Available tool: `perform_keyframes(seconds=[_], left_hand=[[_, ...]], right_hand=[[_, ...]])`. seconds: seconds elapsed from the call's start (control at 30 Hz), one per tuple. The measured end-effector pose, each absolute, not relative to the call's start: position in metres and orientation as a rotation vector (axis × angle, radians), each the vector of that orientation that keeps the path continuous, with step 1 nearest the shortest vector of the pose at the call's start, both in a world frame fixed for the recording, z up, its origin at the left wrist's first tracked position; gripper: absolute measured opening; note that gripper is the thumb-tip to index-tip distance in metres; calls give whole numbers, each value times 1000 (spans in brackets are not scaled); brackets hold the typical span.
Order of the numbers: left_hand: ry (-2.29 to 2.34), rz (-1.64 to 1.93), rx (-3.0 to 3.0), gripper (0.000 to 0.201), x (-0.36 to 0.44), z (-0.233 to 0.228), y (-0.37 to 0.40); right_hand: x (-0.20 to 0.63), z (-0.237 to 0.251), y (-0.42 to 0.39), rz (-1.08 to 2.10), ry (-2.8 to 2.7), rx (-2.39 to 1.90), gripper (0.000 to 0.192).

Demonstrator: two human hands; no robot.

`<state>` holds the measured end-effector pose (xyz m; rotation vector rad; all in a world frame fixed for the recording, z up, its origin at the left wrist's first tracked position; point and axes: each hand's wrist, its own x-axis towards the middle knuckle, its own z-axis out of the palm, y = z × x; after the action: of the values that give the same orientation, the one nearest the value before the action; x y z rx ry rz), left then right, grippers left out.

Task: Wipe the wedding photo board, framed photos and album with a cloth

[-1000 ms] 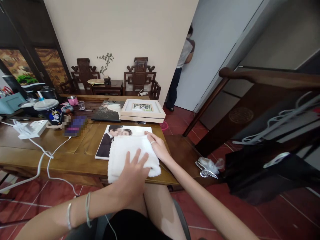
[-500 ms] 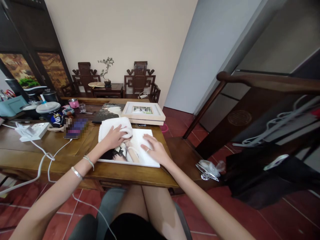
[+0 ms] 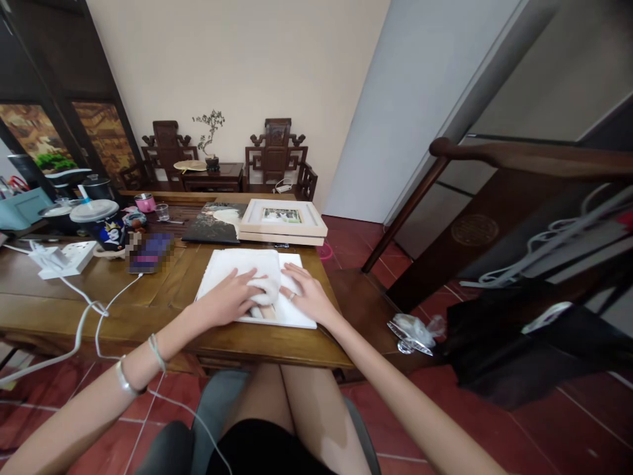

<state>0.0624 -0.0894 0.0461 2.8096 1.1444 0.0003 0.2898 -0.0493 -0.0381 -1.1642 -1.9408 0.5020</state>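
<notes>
A photo print with a white border [image 3: 297, 318] lies flat near the table's front edge. Spread over much of it is a white cloth [image 3: 242, 262], which hides most of the picture. My left hand [image 3: 232, 297] presses on the cloth, its fingers bent into the fabric and bunching it at the right side. My right hand [image 3: 309, 293] rests on the print's right part, fingers stretched out, a ring on one of them. Its fingertips lie close to the cloth's edge.
Behind the print are stacked light wooden frames [image 3: 284, 232] and a dark picture panel [image 3: 215, 224]. To the left lie a phone [image 3: 151, 253], a power strip [image 3: 69, 258] with cables and a lidded cup [image 3: 101, 221]. A wooden chair [image 3: 475, 218] stands at the right.
My left hand has slid the cloth toward me and to the right across the print, covering more of the picture. My right hand has stayed almost in place.
</notes>
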Motion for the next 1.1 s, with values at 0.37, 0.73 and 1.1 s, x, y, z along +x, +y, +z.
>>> perform_keyframes(seconds=[0.37, 0.73, 1.1], left_hand=[[1336, 165, 2850, 35, 53, 42, -48], [1068, -53, 2841, 31, 65, 54, -164], [1353, 8, 2824, 32, 80, 43, -36]], right_hand=[[289, -38, -51, 511, -1935, -1194, 43], [290, -44, -47, 494, -1913, -1130, 36], [291, -44, -48, 499, -1920, -1144, 37]])
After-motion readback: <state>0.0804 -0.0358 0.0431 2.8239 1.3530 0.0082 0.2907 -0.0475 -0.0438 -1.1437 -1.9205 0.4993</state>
